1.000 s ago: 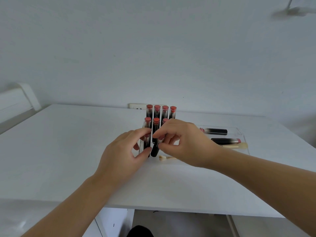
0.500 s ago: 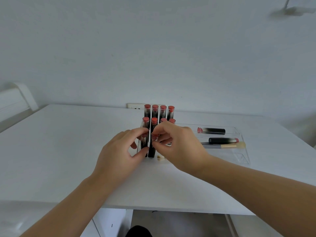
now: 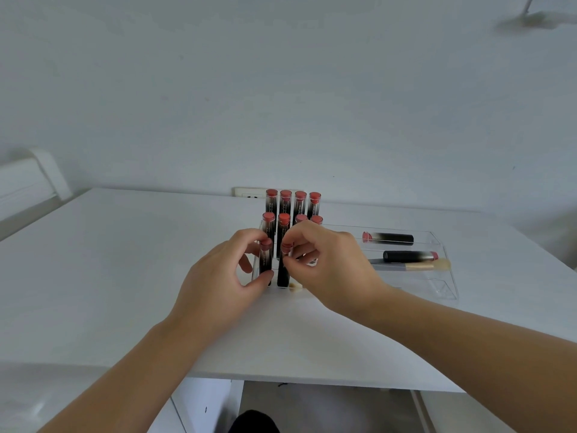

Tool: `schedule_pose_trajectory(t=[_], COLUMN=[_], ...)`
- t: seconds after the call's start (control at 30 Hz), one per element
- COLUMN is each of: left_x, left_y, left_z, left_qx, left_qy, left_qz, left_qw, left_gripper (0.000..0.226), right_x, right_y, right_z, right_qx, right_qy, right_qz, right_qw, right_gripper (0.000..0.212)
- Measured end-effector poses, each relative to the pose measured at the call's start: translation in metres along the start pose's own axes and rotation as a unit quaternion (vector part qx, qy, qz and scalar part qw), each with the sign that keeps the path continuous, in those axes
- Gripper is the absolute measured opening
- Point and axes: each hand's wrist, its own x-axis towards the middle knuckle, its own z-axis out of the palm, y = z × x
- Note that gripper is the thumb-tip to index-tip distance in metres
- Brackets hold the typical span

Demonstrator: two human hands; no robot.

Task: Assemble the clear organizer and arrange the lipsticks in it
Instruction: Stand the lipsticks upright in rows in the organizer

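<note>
Where tray (image 3: 437, 242) sits, brush (image 3: 415, 266), lipsticks (image 3: 402, 255)

Lipsticks (image 3: 293, 204) are standing upright in rows inside the organizer (image 3: 256, 270) on the table (image 3: 125, 260). A tray (image 3: 443, 276) is sitting just right of it, holding two lying lipsticks (image 3: 409, 255) and a brush (image 3: 418, 265).

Soft, even daylight fills the scene, and the white wall (image 3: 281, 89) and counter (image 3: 109, 260) look bright. Shadows are faint. The wide lens bends the edges, and the upper right corner is blurred.
</note>
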Motion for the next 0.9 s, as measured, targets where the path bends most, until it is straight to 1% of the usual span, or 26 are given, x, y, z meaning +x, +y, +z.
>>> schedule_pose_trajectory(t=[0.43, 0.57, 0.9], left_x=[0.0, 0.0, 0.0], left_y=[0.0, -0.001, -0.002], left_z=[0.0, 0.0, 0.001], left_qx=[0.004, -0.004, 0.001], left_qy=[0.0, -0.002, 0.0], left_qz=[0.003, 0.003, 0.009], left_qw=[1.0, 1.0, 1.0], left_gripper=[0.052, 0.056, 0.053], right_x=[0.0, 0.001, 0.001], right_y=[0.0, 0.0, 0.001], right_z=[-0.002, 0.002, 0.007], right_qx=[-0.006, -0.007, -0.007], right_qy=[-0.003, -0.001, 0.011], right_qz=[-0.003, 0.002, -0.02], right_qw=[1.0, 1.0, 1.0], right_gripper=[0.016, 0.015, 0.015])
